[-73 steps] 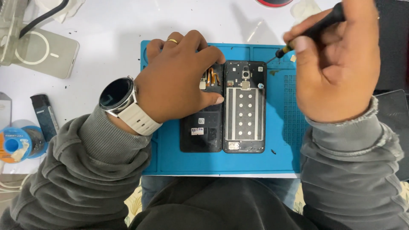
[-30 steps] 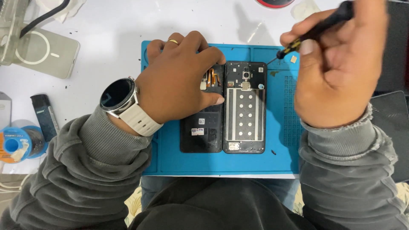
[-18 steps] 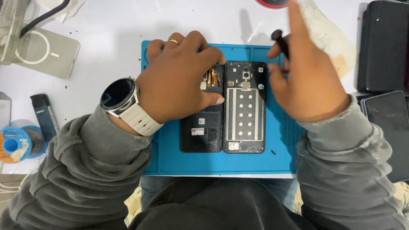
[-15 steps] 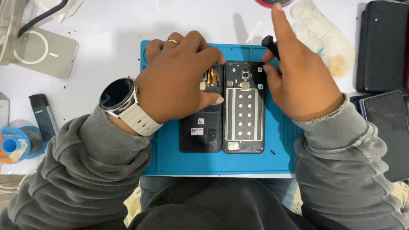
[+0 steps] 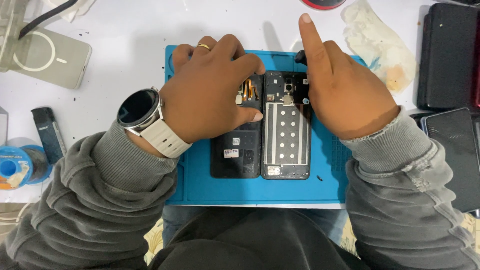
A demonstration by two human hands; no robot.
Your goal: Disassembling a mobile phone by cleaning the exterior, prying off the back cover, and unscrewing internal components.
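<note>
An opened phone (image 5: 260, 127) is lying in two halves on a blue mat (image 5: 200, 185). The left hand (image 5: 210, 95) is pressing flat on its left half, fingers spread. The right hand (image 5: 345, 95) is curling around a dark screwdriver (image 5: 300, 56) at the phone's top right, index finger pointing up. A stained cloth (image 5: 380, 40) is lying near.

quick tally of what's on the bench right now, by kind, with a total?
Opened phone halves on the mat: 2
Blue mat: 1
Dark devices at right: 2
Grey charging pack: 1
Solder spool: 1
Stained cloth: 1
Total: 8
</note>
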